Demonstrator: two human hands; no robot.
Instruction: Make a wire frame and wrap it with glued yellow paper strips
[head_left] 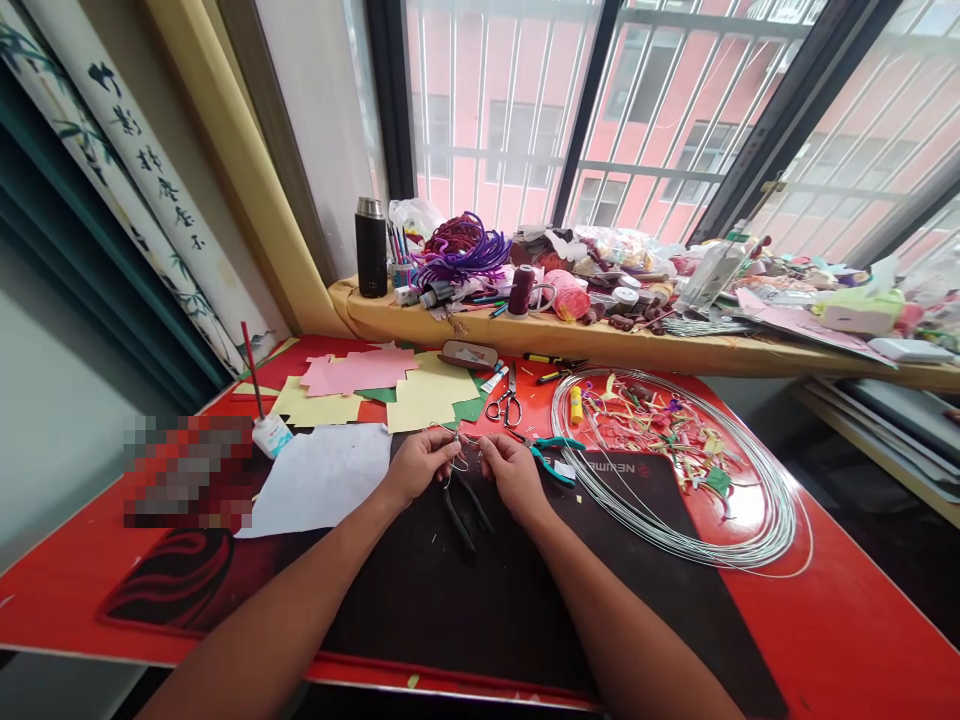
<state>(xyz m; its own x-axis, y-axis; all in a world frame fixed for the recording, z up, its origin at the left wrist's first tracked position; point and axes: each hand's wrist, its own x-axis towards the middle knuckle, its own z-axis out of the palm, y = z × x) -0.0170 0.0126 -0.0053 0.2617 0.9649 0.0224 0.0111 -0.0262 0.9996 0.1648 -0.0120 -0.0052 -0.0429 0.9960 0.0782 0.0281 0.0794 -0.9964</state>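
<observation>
Above a black mat (450,600), my left hand (426,462) and my right hand (511,472) are close together, fingers pinched. A thin bent wire (463,440) spans the small gap between them, and both hands grip it. One wire loop hangs below my left fingertips. Black-handled pliers (466,515) lie on the mat just under the hands, their jaws partly hidden. Teal-handled pliers (553,462) rest to the right of my right hand. Scissors (511,402) lie beyond the hands.
A large wire coil (772,545) circles colourful scraps on the right of the red table (847,560). White paper (322,480), a small white bottle (271,436) and yellow paper (431,395) lie left and beyond. A black flask (370,250) stands on the crowded sill.
</observation>
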